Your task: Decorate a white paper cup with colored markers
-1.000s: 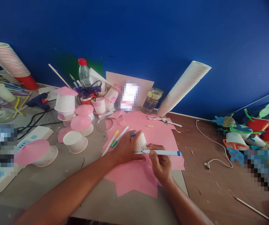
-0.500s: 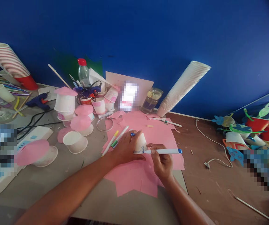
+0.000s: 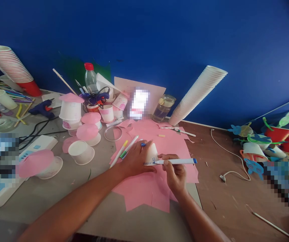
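Left hand (image 3: 137,155) clasping smooth, white, tapered cup (image 3: 150,152) between hands; right hand (image 3: 176,172) pinching slim cylindrical marker (image 3: 182,161), tip at cup's blue doodles (image 3: 153,159); jagged-edged pink paper (image 3: 148,195) beneath both, on counter (image 3: 99,206).

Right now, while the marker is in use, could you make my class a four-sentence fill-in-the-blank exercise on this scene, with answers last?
1. The right hand holds a white marker with a ____ end.
2. In the picture, the left hand covers the ____ side of the white piece.
3. The paper under both hands is ____.
4. The bottle has a ____ cap.

Missing words: blue; left; pink; red.
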Demonstrator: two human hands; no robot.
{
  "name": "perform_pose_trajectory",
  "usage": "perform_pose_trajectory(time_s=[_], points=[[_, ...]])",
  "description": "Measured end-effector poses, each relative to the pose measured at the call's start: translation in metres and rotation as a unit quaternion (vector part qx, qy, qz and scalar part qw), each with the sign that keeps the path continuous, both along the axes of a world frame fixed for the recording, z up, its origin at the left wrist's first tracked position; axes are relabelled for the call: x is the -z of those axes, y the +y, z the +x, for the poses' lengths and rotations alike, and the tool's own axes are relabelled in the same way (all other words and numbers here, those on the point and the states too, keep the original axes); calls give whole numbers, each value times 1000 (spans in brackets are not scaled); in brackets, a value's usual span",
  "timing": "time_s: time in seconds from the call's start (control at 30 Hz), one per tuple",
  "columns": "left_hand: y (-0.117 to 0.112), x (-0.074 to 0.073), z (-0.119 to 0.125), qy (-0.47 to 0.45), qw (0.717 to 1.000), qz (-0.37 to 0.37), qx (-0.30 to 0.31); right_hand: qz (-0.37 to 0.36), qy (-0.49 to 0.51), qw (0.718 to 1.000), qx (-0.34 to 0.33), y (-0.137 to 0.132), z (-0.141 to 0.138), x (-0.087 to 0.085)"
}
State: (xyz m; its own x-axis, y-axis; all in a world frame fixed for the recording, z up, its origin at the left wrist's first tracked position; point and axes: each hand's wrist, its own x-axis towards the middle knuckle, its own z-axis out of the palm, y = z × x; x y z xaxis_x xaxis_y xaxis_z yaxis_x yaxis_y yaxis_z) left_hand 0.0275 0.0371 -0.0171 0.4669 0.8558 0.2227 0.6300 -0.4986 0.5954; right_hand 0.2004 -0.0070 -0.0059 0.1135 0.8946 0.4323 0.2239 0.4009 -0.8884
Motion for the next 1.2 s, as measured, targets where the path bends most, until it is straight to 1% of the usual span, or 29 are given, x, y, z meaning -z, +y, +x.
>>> perform_pose_trajectory(time_s=[0.13, 0.33, 0.63, 0.93, 1.2], points=[[0, 2, 0, 4, 1000, 5, 1, 10, -31, 999, -4, -1, 1, 1], [1, 4, 0, -12, 1000, 14, 4, 17, -41, 999, 2, 0, 2, 5], [0, 1, 0, 3, 1000, 3, 2, 30, -56, 998, -8, 0, 2, 7], [1, 5, 0, -11, 1000, 13, 1, 34, -79, 996, -5, 0, 0, 3], [1, 2, 0, 8, 1000, 10, 4, 46, -79, 996, -10, 0, 2, 8]])
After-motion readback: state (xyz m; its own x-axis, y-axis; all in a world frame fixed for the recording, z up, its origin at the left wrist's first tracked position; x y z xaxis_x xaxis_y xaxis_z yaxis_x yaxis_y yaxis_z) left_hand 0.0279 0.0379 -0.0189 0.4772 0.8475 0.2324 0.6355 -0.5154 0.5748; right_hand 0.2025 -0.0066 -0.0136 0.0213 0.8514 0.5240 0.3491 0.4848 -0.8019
